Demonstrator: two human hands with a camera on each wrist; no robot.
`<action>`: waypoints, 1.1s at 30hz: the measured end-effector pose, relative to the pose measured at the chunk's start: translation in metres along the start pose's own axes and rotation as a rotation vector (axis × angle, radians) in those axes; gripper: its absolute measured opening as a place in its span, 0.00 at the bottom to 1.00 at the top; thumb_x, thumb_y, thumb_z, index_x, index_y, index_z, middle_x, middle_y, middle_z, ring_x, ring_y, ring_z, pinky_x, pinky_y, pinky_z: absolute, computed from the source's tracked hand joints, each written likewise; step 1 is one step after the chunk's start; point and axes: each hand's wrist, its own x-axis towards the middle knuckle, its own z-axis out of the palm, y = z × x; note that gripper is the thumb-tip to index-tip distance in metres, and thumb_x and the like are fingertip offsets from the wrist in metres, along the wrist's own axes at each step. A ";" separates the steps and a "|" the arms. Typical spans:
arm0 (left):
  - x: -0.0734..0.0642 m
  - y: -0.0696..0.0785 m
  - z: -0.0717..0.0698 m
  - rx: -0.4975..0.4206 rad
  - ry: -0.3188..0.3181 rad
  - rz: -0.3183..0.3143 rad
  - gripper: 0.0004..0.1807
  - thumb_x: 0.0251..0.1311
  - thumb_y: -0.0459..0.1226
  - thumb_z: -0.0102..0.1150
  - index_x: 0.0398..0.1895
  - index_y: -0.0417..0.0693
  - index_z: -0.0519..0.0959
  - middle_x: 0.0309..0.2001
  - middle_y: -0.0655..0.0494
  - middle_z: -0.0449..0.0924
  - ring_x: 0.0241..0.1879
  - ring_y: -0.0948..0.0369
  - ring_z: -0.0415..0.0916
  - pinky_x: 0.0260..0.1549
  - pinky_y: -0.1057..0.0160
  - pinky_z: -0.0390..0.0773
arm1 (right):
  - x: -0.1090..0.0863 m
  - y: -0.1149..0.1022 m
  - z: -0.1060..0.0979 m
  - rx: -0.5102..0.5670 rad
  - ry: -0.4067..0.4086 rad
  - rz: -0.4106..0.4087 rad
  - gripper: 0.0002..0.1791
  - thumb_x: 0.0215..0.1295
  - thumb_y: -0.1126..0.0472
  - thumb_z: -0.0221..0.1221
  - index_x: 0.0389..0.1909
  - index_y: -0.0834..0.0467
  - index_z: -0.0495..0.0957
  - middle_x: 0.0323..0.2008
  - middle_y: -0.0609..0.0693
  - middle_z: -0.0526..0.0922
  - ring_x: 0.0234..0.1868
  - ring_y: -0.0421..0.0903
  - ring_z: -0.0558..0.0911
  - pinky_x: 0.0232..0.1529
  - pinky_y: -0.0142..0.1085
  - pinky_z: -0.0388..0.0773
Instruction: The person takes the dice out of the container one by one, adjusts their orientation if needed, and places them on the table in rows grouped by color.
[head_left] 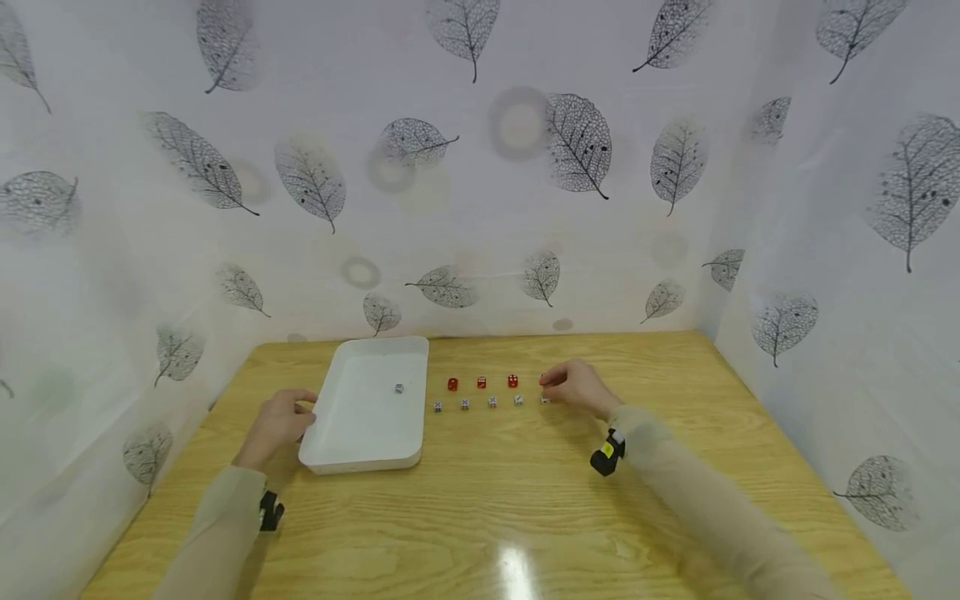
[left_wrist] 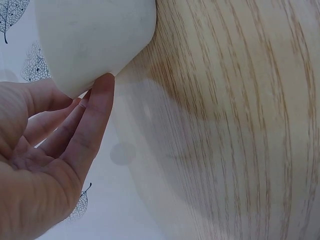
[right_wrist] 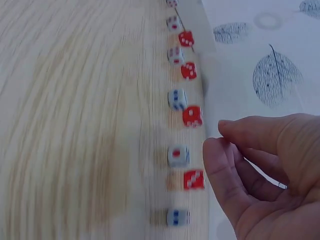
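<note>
At the left side of the white tray (head_left: 365, 408), my left hand (head_left: 281, 423) pinches the edge. In the left wrist view the left hand (left_wrist: 60, 140) has its thumb and a fingertip on either side of the tray's rim (left_wrist: 100, 40). A white die (head_left: 399, 388) lies inside the tray. My right hand (head_left: 577, 387) is over the right end of two rows of dice. In the right wrist view the right hand (right_wrist: 260, 170) holds nothing visible, its fingertips beside a red die (right_wrist: 194, 179) and a white die (right_wrist: 178, 156).
Several white dice (head_left: 465, 405) form the nearer row, with red dice (head_left: 482, 382) behind them. The wooden table (head_left: 480, 517) ends at a leaf-patterned curtain (head_left: 495, 208) at the back and sides.
</note>
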 end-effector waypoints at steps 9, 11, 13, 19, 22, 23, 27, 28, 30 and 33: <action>0.003 -0.004 0.002 -0.001 0.001 -0.002 0.23 0.64 0.30 0.49 0.62 0.28 0.70 0.47 0.29 0.80 0.30 0.56 0.83 0.26 0.60 0.83 | 0.012 -0.025 0.034 0.107 -0.067 -0.050 0.14 0.61 0.67 0.64 0.46 0.69 0.82 0.40 0.57 0.86 0.36 0.48 0.86 0.40 0.41 0.85; 0.003 -0.005 0.002 0.003 0.005 -0.003 0.23 0.64 0.30 0.49 0.62 0.28 0.70 0.46 0.29 0.80 0.30 0.56 0.83 0.26 0.60 0.83 | 0.015 -0.031 0.040 0.109 -0.076 -0.060 0.14 0.61 0.67 0.64 0.46 0.69 0.83 0.40 0.57 0.86 0.36 0.49 0.86 0.40 0.41 0.85; 0.003 -0.005 0.003 0.005 0.008 -0.001 0.23 0.64 0.30 0.49 0.62 0.28 0.70 0.46 0.30 0.81 0.30 0.56 0.82 0.26 0.61 0.83 | 0.018 -0.038 0.047 0.118 -0.088 -0.062 0.14 0.61 0.67 0.64 0.46 0.68 0.83 0.40 0.57 0.86 0.37 0.50 0.86 0.40 0.41 0.85; 0.001 -0.004 0.002 -0.015 0.012 0.013 0.22 0.64 0.29 0.49 0.61 0.28 0.70 0.44 0.31 0.81 0.30 0.56 0.82 0.26 0.59 0.82 | 0.027 -0.056 0.067 0.126 -0.111 -0.090 0.13 0.61 0.66 0.64 0.45 0.68 0.83 0.38 0.56 0.87 0.38 0.55 0.86 0.41 0.45 0.85; 0.001 -0.003 0.001 -0.021 0.013 0.011 0.22 0.64 0.29 0.49 0.61 0.28 0.70 0.44 0.31 0.81 0.30 0.55 0.82 0.26 0.59 0.83 | 0.030 -0.065 0.076 0.128 -0.119 -0.094 0.13 0.62 0.66 0.63 0.46 0.68 0.83 0.38 0.57 0.87 0.37 0.55 0.87 0.41 0.46 0.85; 0.001 -0.002 0.001 -0.021 0.012 0.009 0.22 0.64 0.29 0.49 0.61 0.28 0.70 0.44 0.31 0.81 0.30 0.55 0.82 0.26 0.59 0.83 | 0.031 -0.067 0.078 0.128 -0.123 -0.097 0.12 0.62 0.66 0.63 0.45 0.68 0.83 0.38 0.57 0.87 0.36 0.54 0.87 0.41 0.46 0.85; 0.002 -0.002 0.000 -0.020 0.009 0.006 0.23 0.64 0.29 0.48 0.61 0.28 0.70 0.45 0.30 0.80 0.29 0.55 0.83 0.27 0.58 0.83 | 0.038 -0.077 0.087 0.139 -0.142 -0.106 0.10 0.62 0.67 0.63 0.43 0.68 0.84 0.37 0.57 0.87 0.36 0.54 0.87 0.40 0.43 0.85; 0.002 -0.002 0.000 -0.018 0.009 0.006 0.23 0.64 0.29 0.48 0.61 0.28 0.70 0.45 0.30 0.80 0.29 0.55 0.83 0.27 0.58 0.83 | 0.040 -0.079 0.090 0.135 -0.146 -0.114 0.10 0.62 0.67 0.63 0.42 0.67 0.84 0.36 0.57 0.87 0.36 0.53 0.87 0.39 0.41 0.85; 0.002 -0.002 0.000 -0.020 0.010 0.002 0.23 0.64 0.29 0.49 0.61 0.28 0.70 0.45 0.30 0.80 0.29 0.55 0.83 0.27 0.58 0.83 | 0.043 -0.082 0.095 0.129 -0.153 -0.129 0.09 0.62 0.67 0.63 0.41 0.67 0.84 0.36 0.57 0.87 0.35 0.52 0.87 0.38 0.38 0.85; 0.001 -0.002 0.001 -0.023 0.011 0.002 0.23 0.63 0.29 0.49 0.61 0.27 0.70 0.44 0.30 0.80 0.30 0.54 0.83 0.26 0.58 0.83 | 0.047 -0.088 0.103 0.112 -0.156 -0.150 0.10 0.63 0.66 0.63 0.41 0.67 0.84 0.35 0.57 0.87 0.31 0.46 0.85 0.35 0.35 0.84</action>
